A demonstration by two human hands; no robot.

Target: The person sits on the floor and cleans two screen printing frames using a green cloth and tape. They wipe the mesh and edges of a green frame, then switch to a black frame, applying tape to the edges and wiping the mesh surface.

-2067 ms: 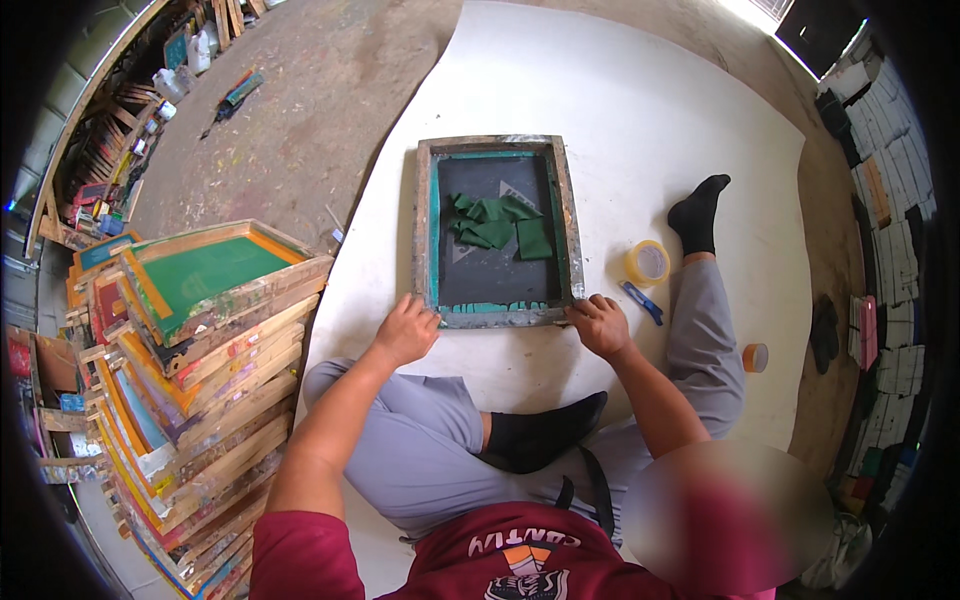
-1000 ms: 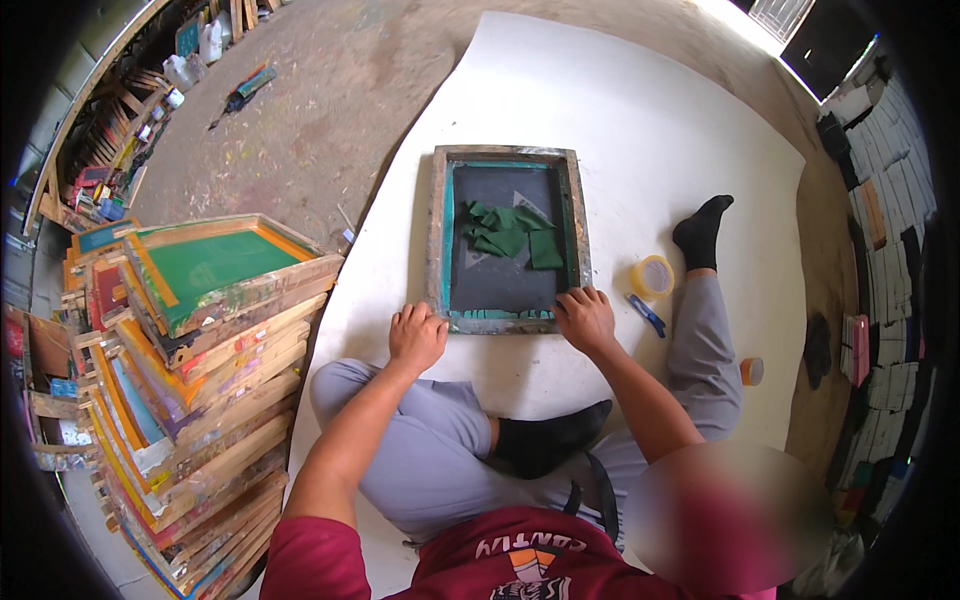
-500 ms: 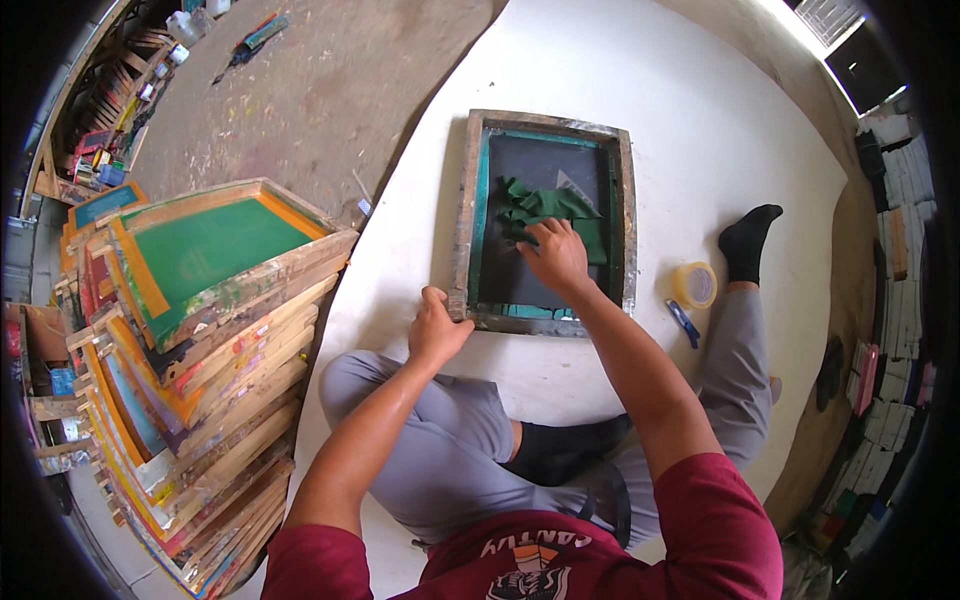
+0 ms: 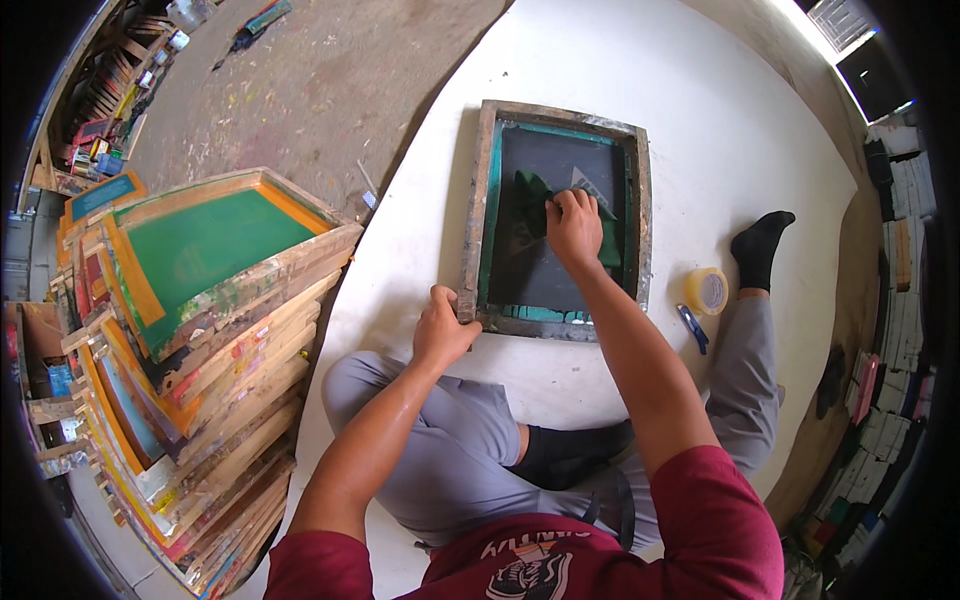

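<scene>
A wooden screen-printing frame [image 4: 472, 215] with dark mesh and teal edges lies flat on a white sheet [image 4: 740, 130]. My left hand [image 4: 443, 328] is closed round the frame's near left corner, fingers on the outer side. Over the middle of the mesh, my right hand [image 4: 577, 228] grips a dark green cloth [image 4: 611, 245] and presses it against the surface. Part of the cloth bunches out on either side of the fingers. Pale printed marks show on the mesh beside the cloth.
A roll of yellowish tape [image 4: 706, 291] and a blue cutter knife [image 4: 692, 329] lie right of the frame, near my outstretched leg. At left rises a tall stack of wooden screen frames [image 4: 270, 285], the top one with green mesh. Paint containers [image 4: 108, 162] stand at far left.
My right hand has moved slightly up and right with the cloth, which is now more bunched under it. The left hand keeps its hold on the frame corner.
</scene>
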